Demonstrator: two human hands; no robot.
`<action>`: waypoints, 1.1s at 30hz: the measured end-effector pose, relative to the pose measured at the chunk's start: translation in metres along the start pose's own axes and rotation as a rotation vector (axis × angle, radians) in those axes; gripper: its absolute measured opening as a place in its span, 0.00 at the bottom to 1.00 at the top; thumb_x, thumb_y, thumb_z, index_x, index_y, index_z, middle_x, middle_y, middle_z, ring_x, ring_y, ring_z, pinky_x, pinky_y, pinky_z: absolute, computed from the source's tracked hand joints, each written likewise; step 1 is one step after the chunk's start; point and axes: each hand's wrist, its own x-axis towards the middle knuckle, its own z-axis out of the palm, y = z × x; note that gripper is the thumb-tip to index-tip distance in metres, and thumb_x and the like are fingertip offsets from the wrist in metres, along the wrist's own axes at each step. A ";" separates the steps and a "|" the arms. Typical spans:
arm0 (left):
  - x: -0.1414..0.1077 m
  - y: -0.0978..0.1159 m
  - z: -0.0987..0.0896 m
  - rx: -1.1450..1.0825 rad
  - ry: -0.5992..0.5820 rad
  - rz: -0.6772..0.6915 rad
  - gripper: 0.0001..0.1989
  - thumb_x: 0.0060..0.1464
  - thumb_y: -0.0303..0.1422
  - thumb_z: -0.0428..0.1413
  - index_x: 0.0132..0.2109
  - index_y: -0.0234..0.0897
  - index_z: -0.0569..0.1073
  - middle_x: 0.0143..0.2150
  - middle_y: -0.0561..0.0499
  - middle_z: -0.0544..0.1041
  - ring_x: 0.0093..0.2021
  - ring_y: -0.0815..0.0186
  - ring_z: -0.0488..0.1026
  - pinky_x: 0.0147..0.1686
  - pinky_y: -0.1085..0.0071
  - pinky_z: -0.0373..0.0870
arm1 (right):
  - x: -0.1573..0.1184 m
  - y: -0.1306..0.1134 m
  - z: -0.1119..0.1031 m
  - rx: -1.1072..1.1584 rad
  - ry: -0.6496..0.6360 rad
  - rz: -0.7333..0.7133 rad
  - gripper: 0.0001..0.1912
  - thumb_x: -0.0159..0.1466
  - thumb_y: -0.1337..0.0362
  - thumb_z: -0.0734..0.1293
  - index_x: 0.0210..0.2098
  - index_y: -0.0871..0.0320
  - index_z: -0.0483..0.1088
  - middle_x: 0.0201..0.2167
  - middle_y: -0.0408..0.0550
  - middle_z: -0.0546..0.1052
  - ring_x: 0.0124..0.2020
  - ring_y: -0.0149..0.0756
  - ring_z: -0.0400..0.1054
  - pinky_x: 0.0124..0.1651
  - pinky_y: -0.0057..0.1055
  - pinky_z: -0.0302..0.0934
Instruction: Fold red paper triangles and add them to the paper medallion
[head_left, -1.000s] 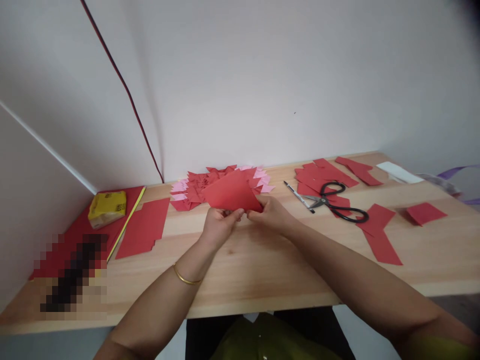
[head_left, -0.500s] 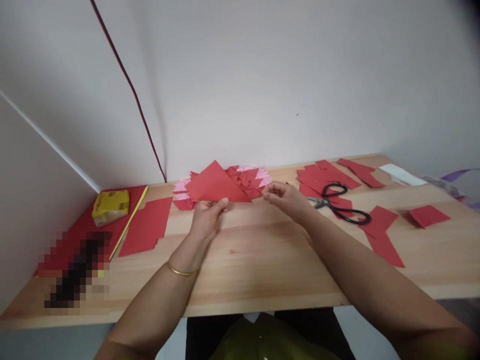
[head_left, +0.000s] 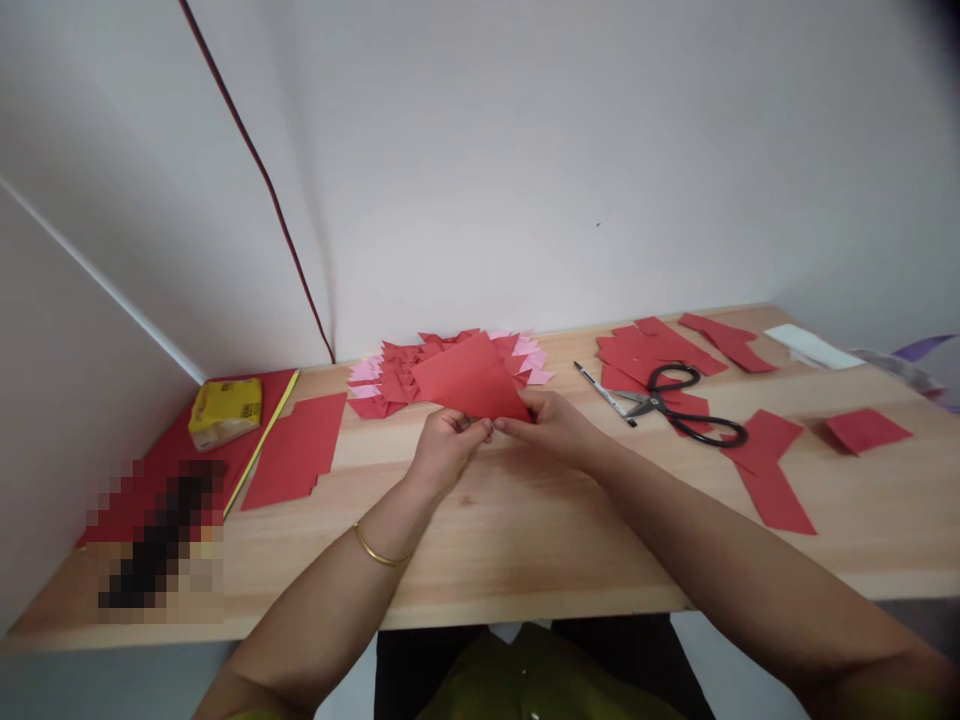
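A sheet of red paper (head_left: 472, 375) is held up above the table, its near edge pinched between both hands. My left hand (head_left: 450, 445) grips that edge with thumb and fingers, and a gold bangle circles the wrist. My right hand (head_left: 544, 425) is closed on the paper's right corner, its thumb close to the left thumb. Behind the sheet lies a pile of folded red and pink paper pieces (head_left: 390, 375), partly hidden by it.
Black-handled scissors (head_left: 656, 402) and a pen (head_left: 604, 393) lie right of my hands, among red paper scraps (head_left: 772, 470). At left are cut red paper (head_left: 300, 450), a yellow packet (head_left: 226, 410) and a blurred-out dark object (head_left: 161, 540). A white strip (head_left: 810, 345) lies far right.
My right hand has come left and taken hold of the red paper beside my left hand. The paper has shifted right and turned; my left hand moved slightly right with it.
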 end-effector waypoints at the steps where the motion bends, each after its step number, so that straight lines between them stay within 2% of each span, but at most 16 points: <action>1: 0.000 0.000 0.001 0.004 0.010 0.003 0.08 0.41 0.33 0.62 0.22 0.32 0.74 0.20 0.52 0.72 0.22 0.71 0.66 0.27 0.74 0.61 | 0.000 -0.002 0.000 0.002 -0.005 0.010 0.15 0.58 0.54 0.66 0.33 0.61 0.73 0.27 0.45 0.72 0.28 0.33 0.64 0.30 0.27 0.57; 3: 0.001 0.001 0.002 -0.024 0.044 0.012 0.06 0.39 0.31 0.61 0.21 0.32 0.73 0.19 0.52 0.71 0.22 0.72 0.65 0.26 0.74 0.60 | -0.001 -0.005 0.000 0.016 -0.024 0.021 0.14 0.58 0.54 0.66 0.33 0.61 0.72 0.28 0.45 0.71 0.29 0.33 0.63 0.30 0.27 0.56; 8: 0.007 0.009 -0.004 -0.087 0.222 0.067 0.04 0.35 0.28 0.59 0.21 0.33 0.71 0.18 0.54 0.70 0.21 0.73 0.64 0.26 0.75 0.60 | -0.003 -0.010 -0.007 -0.022 -0.064 0.046 0.14 0.58 0.54 0.65 0.32 0.60 0.70 0.27 0.44 0.71 0.28 0.32 0.63 0.30 0.27 0.55; 12: 0.019 0.016 -0.029 0.047 0.281 0.159 0.04 0.37 0.29 0.58 0.22 0.34 0.70 0.18 0.56 0.69 0.22 0.73 0.63 0.26 0.76 0.59 | -0.004 -0.010 -0.017 -0.015 -0.097 0.100 0.15 0.57 0.54 0.65 0.35 0.60 0.70 0.30 0.45 0.73 0.29 0.34 0.65 0.31 0.27 0.57; 14: 0.027 0.018 -0.045 0.095 0.351 0.191 0.02 0.37 0.28 0.58 0.23 0.34 0.72 0.20 0.56 0.70 0.23 0.73 0.64 0.27 0.76 0.60 | -0.004 -0.011 -0.022 -0.010 -0.090 0.124 0.15 0.57 0.55 0.66 0.37 0.60 0.71 0.32 0.45 0.73 0.30 0.35 0.65 0.31 0.27 0.57; 16: 0.033 0.019 -0.055 0.061 0.422 0.190 0.02 0.39 0.28 0.58 0.24 0.33 0.72 0.19 0.56 0.69 0.22 0.74 0.63 0.27 0.77 0.60 | -0.005 -0.010 -0.026 -0.045 -0.044 0.126 0.16 0.56 0.54 0.66 0.36 0.60 0.71 0.31 0.45 0.73 0.30 0.34 0.65 0.31 0.27 0.57; 18: 0.034 0.017 -0.055 -0.071 0.480 0.207 0.04 0.40 0.29 0.59 0.26 0.33 0.72 0.19 0.57 0.68 0.21 0.75 0.62 0.26 0.77 0.60 | -0.005 -0.009 -0.027 -0.093 0.015 0.115 0.16 0.56 0.54 0.65 0.34 0.61 0.72 0.28 0.44 0.71 0.28 0.33 0.63 0.29 0.27 0.55; 20: 0.030 0.012 -0.045 -0.170 0.364 0.141 0.07 0.41 0.32 0.62 0.29 0.33 0.74 0.22 0.56 0.71 0.23 0.75 0.65 0.29 0.76 0.63 | -0.005 -0.006 -0.026 -0.106 0.047 0.102 0.15 0.57 0.53 0.65 0.32 0.60 0.71 0.25 0.43 0.69 0.27 0.32 0.62 0.28 0.27 0.53; 22: 0.022 0.006 -0.029 -0.209 0.123 0.037 0.11 0.38 0.33 0.65 0.31 0.33 0.74 0.25 0.53 0.74 0.24 0.73 0.68 0.30 0.75 0.65 | -0.004 -0.004 -0.021 -0.085 0.044 0.080 0.16 0.57 0.53 0.65 0.32 0.60 0.71 0.25 0.43 0.69 0.27 0.32 0.61 0.29 0.27 0.54; 24: 0.014 -0.001 -0.014 -0.210 -0.025 -0.025 0.12 0.38 0.33 0.66 0.29 0.32 0.74 0.24 0.52 0.75 0.24 0.72 0.69 0.30 0.74 0.66 | -0.003 -0.002 -0.016 -0.049 0.025 0.052 0.15 0.58 0.53 0.65 0.33 0.60 0.71 0.27 0.43 0.70 0.29 0.33 0.62 0.30 0.27 0.55; 25: 0.010 -0.003 -0.008 -0.206 -0.035 -0.042 0.12 0.38 0.34 0.67 0.28 0.32 0.74 0.23 0.51 0.74 0.24 0.72 0.70 0.30 0.74 0.66 | -0.003 -0.001 -0.013 -0.033 0.008 0.044 0.15 0.58 0.53 0.65 0.34 0.60 0.71 0.28 0.44 0.70 0.29 0.33 0.63 0.31 0.27 0.56; 27: 0.007 -0.005 -0.002 -0.246 0.024 -0.051 0.13 0.38 0.35 0.67 0.25 0.32 0.73 0.21 0.51 0.74 0.24 0.72 0.70 0.30 0.74 0.66 | -0.002 0.001 -0.010 -0.013 -0.021 0.034 0.15 0.58 0.54 0.66 0.34 0.61 0.71 0.28 0.44 0.71 0.30 0.33 0.63 0.32 0.28 0.56; 30: 0.008 -0.002 -0.003 -0.347 0.121 -0.023 0.13 0.36 0.34 0.68 0.25 0.32 0.72 0.21 0.52 0.73 0.22 0.73 0.68 0.29 0.74 0.66 | -0.002 0.004 -0.009 -0.022 -0.056 0.014 0.15 0.58 0.54 0.66 0.35 0.60 0.72 0.29 0.45 0.72 0.31 0.34 0.64 0.32 0.28 0.57; 33: 0.009 0.003 -0.007 -0.361 0.155 0.006 0.12 0.35 0.33 0.68 0.27 0.33 0.73 0.21 0.53 0.73 0.22 0.74 0.68 0.27 0.75 0.65 | -0.003 0.004 -0.009 -0.002 -0.094 0.011 0.16 0.58 0.53 0.67 0.37 0.59 0.72 0.31 0.46 0.73 0.32 0.36 0.65 0.33 0.28 0.59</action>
